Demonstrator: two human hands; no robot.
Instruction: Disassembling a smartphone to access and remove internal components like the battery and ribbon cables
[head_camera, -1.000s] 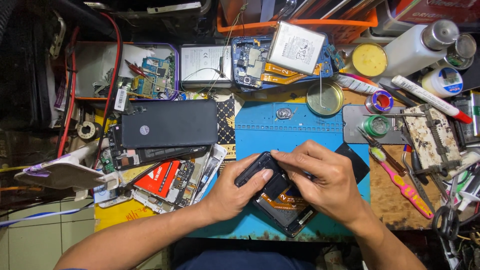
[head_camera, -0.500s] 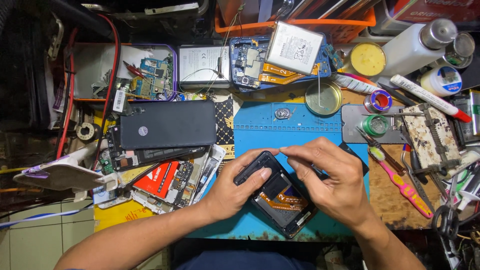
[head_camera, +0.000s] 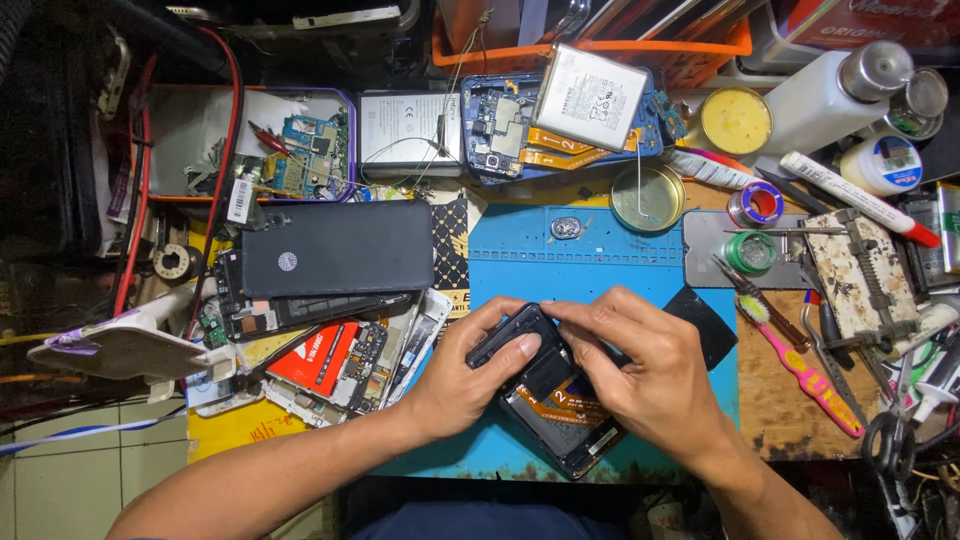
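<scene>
Near the desk's front edge, on the blue mat (head_camera: 600, 250), one opened phone (head_camera: 560, 420) is held by two hands: left hand (head_camera: 465, 385) fingers closed on its black cover (head_camera: 520, 345), right hand (head_camera: 650, 375) pinching the top. It is judged light, stiff, fragile; best gripped by the edges

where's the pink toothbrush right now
In the head view the pink toothbrush lies on the right of the bench, just right of the blue mat and beyond the right hand.
</scene>
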